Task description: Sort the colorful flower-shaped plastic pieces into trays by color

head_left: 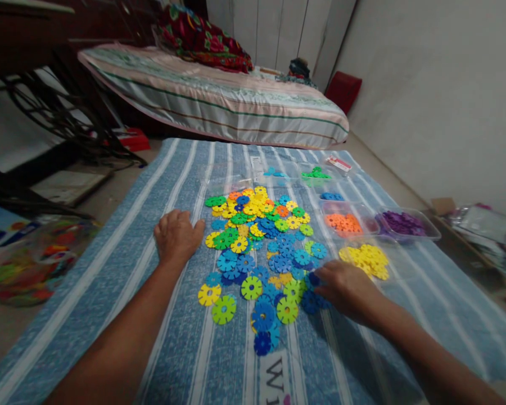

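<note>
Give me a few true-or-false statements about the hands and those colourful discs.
1. The left hand lies flat on the striped cloth. True.
2. The right hand touches dark blue discs. True.
3. The purple discs lie loose on the cloth. False: they sit in a clear container.
4. The yellow discs are sorted beside the left hand. False: they lie beyond the right hand.
5. The mixed pile lies between the hands. True.
</note>
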Available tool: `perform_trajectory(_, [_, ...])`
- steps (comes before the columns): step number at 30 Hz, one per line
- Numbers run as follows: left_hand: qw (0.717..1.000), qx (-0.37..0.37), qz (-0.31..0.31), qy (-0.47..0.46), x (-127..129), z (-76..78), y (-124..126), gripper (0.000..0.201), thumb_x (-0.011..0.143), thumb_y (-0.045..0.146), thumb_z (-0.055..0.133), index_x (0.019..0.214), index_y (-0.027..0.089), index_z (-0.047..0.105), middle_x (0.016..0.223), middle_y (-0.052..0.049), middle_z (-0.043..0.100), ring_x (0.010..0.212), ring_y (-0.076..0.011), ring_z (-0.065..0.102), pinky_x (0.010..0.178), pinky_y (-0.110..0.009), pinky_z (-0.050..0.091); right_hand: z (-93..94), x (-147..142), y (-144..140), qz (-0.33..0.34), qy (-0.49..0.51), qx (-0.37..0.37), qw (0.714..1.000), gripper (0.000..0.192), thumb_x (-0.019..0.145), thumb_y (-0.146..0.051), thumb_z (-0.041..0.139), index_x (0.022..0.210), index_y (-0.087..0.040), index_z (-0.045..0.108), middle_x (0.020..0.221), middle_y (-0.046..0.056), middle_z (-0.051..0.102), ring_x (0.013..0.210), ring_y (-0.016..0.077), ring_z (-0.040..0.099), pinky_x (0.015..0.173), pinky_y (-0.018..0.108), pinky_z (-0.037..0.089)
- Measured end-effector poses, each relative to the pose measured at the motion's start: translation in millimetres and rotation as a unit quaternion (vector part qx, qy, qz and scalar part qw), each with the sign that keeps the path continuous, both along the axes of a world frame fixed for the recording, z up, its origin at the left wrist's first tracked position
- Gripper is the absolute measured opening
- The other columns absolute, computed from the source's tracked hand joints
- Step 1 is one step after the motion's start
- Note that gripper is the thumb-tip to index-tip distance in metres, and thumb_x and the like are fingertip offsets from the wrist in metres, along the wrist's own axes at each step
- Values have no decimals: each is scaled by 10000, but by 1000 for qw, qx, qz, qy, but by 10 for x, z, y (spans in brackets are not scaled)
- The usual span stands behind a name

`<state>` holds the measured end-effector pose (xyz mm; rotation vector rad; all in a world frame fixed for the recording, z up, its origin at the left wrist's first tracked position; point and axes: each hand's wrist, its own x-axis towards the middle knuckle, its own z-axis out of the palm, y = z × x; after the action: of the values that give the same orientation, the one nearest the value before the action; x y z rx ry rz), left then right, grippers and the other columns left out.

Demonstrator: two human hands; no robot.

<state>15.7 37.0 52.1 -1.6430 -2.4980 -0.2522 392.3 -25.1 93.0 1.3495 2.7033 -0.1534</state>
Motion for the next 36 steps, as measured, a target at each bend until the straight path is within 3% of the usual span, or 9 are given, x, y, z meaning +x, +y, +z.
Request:
perform_trajectory(8, [1000,-4,1,5,16,25,-3,433,925,424,420,1172,134,627,1284,-190,611,1249,-351,506,1018,-481,412,-173,73,-285,-16,17,-1,1000,186,831,-101,640,992,-192,661,891,70,683,820,207,614,659,289,405])
perform_trajectory(15, [1000,-20,2,8,53,84,-14,468,935,412,393,1195,93,616,1308,-201,599,1255,-359,506,1032,-482,416,-108,69,-287,-34,41,-17,998,122,835,-76,630,897,-175,668,853,61,666,805,191,604,670,273,399])
perform_trajectory(19, [1000,-16,3,8,23,61,-2,486,928,418,389,1223,102,613,1306,-202,604,1272,-362,495,1031,-490,419,-47,77,-270,-58,37,-71,995,107,841,-90,627,846,-189,668,849,39,677,779,162,620,651,250,368])
perform_trajectory(22, [1000,-13,5,10,-3,41,9,483,925,428,387,1226,126,614,1326,-198,601,1285,-355,489,1035,-481,419,21,68,-250,-40,65,-123,989,146,821,-63,607,818,-190,678,845,24,692,747,139,627,644,237,360])
perform_trajectory(25, [1000,-11,3,7,-20,32,16,492,925,436,386,1232,124,612,1346,-200,591,1287,-358,490,1044,-478,413,94,62,-134,-13,111,-127,986,196,795,-24,575,770,-189,678,791,9,688,704,120,613,629,222,356])
perform_trajectory(28, [1000,-13,-1,5,-33,28,19,499,922,433,383,1218,109,618,1316,-207,604,1265,-365,502,1031,-487,420,204,109,198,2,150,-66,987,202,836,-59,548,748,-191,674,747,4,671,678,118,600,630,215,373])
perform_trajectory(30, [1000,-10,-4,5,-40,23,20,494,920,435,381,1209,116,623,1315,-206,605,1270,-364,500,1028,-488,421,312,178,518,-12,173,31,984,209,879,-109,531,749,-192,672,759,19,672,701,133,606,662,225,402])
perform_trajectory(33, [1000,-6,-3,6,-43,23,17,484,921,438,377,1209,136,622,1316,-199,605,1272,-357,502,1028,-479,420,480,287,940,-125,184,234,947,187,914,-188,532,830,-176,698,836,81,696,767,193,621,687,273,422])
perform_trajectory(36, [1000,-10,-1,12,-29,36,8,472,924,430,363,1194,142,622,1290,-193,614,1255,-353,512,1018,-474,428,530,313,1043,-178,190,306,916,181,922,-248,556,947,-165,714,907,114,711,827,233,638,695,297,428])
